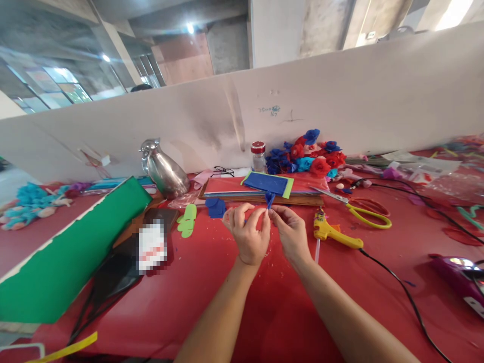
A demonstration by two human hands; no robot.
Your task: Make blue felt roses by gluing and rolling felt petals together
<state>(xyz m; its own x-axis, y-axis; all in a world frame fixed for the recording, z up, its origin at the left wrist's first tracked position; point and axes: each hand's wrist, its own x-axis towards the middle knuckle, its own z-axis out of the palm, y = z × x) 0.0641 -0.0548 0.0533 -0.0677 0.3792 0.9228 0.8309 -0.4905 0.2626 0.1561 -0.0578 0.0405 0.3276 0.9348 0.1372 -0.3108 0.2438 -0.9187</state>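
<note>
My left hand [247, 233] and my right hand [290, 233] meet above the red table [264, 302], fingertips pinched together on a small blue foam piece [269, 199] that pokes up between them. Just behind the hands lies a blue foam sheet [265, 182] on a light green sheet, on top of a flat stack of coloured sheets. More blue foam cut-outs [216, 206] lie to the left of my left hand. A yellow glue gun [333, 232] rests on the table right of my right hand.
Yellow-handled scissors [363, 207] lie at the right, a pile of red and blue foam flowers [310, 154] and a small jar [258, 155] by the white partition. A metal jug [163, 170], a green board [68, 252] and a black cable [401, 287] are also here.
</note>
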